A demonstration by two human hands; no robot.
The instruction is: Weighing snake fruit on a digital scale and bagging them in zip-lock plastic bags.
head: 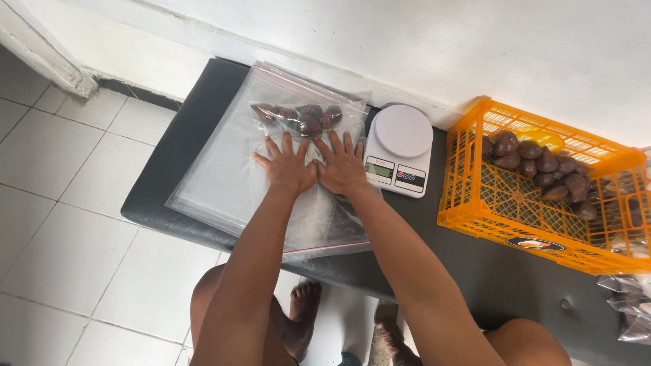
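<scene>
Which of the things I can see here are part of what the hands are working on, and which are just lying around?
In use:
- left hand and right hand, flat on the clear plastic zip bag
- dark brown scaly fruits inside the bag

Lying about:
- white digital kitchen scale
- orange plastic crate holding more brown fruits
- filled clear bags at the right edge

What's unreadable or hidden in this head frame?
- Zip bag seal: both flat hands, left hand and right hand, cover its middle; closure state unclear.
- Brown fruits in the bag: overlapping, count uncertain.
- Orange crate: right end cut by the frame edge.
- Kitchen scale display: too small.
- Filled bags at lower right: cut off.
</scene>
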